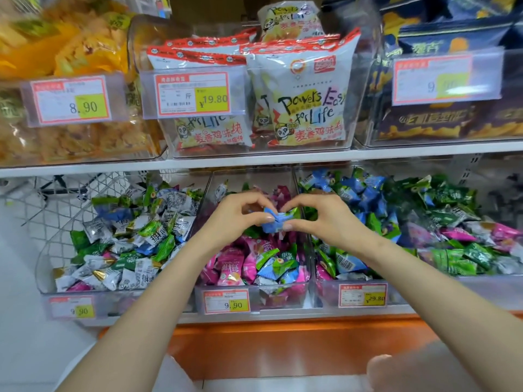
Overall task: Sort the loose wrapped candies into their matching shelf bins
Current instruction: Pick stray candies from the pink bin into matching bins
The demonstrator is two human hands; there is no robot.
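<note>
Both hands meet above the middle clear bin (307, 292), which holds mostly pink wrapped candies with a few blue and green ones mixed in. My left hand (240, 215) pinches a blue wrapped candy (272, 223) between thumb and fingers. My right hand (319, 215) pinches the same small cluster from the right, where a green wrapper (293, 214) shows beside the blue one. The left bin (42, 278) holds white, green and blue candies. The right bin (325, 290) holds blue, green and pink candies.
Above the white shelf edge (254, 162) stand clear bins of snack bags: yellow at left, white "Powers Easy for Life" packs (305, 103) in the middle, dark blue at right. Price tags hang on the bin fronts. An orange base panel (268, 349) runs below.
</note>
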